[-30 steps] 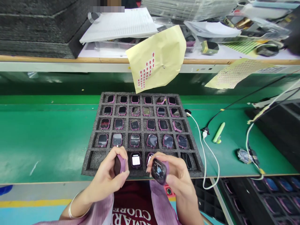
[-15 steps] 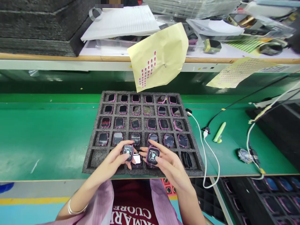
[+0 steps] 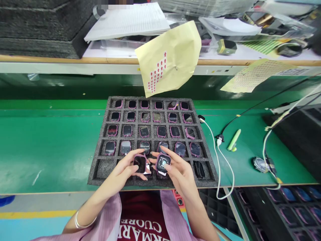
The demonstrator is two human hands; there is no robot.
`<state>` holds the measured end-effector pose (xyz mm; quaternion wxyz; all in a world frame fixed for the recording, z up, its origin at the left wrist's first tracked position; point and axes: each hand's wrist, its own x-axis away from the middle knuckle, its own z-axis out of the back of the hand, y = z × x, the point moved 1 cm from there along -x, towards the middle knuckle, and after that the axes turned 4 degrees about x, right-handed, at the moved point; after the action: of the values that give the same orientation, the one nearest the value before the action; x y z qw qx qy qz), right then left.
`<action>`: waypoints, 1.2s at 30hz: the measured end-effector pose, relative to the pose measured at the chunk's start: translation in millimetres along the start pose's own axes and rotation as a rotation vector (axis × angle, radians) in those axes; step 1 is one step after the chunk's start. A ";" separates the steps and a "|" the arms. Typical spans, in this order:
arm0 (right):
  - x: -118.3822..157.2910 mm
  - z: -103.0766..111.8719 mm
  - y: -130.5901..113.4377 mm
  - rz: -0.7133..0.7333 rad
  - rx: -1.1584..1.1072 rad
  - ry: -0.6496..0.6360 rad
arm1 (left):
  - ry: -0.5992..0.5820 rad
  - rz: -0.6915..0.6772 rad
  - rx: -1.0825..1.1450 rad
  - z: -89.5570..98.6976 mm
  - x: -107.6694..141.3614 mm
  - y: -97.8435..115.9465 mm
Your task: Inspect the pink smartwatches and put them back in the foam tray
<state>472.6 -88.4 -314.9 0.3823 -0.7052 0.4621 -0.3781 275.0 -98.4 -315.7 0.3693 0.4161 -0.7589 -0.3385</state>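
Observation:
My left hand (image 3: 129,165) grips a purple-framed smartwatch (image 3: 139,163) whose screen is dark, with the thumb on its face. In my right hand (image 3: 175,164) is another smartwatch (image 3: 163,162), its screen lit with a round dial, the thumb at its lower right. Both are held side by side over the front row of a grey foam tray (image 3: 102,169). Beneath them, partly hidden by my fingers, lie further watches with bright white screens. Several purple watches (image 3: 127,130) with dark screens sit one per compartment in the rows behind.
A black coiled item (image 3: 199,169) fills the front right compartment. Right of the tray lie a white cable (image 3: 227,164), a green-handled tool (image 3: 234,140) and a clear-wrapped item (image 3: 260,164). A yellow sticker sheet (image 3: 173,60) hangs from the shelf edge (image 3: 100,68). Black foam blocks (image 3: 45,30) stand upper left.
The screen of the watch in my left hand has gone from a lit dial to dark. The right watch still shows its dial. Both hands stay almost in place.

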 end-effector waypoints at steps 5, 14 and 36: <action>0.7 2.3 3.9 0.023 0.018 -0.002 | -0.023 -0.011 -0.021 3.0 -0.6 -3.7; 5.2 -1.6 2.1 0.033 0.166 -0.033 | -0.025 -0.034 -0.025 1.6 -0.3 -1.8; 61.2 98.4 -26.8 0.092 1.596 0.462 | 0.147 -0.040 -0.312 -8.8 1.0 -2.7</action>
<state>587.1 -119.8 -321.6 0.6781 -0.1072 0.1505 -0.7114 283.0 -102.2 -313.2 0.4770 0.3925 -0.6595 -0.4284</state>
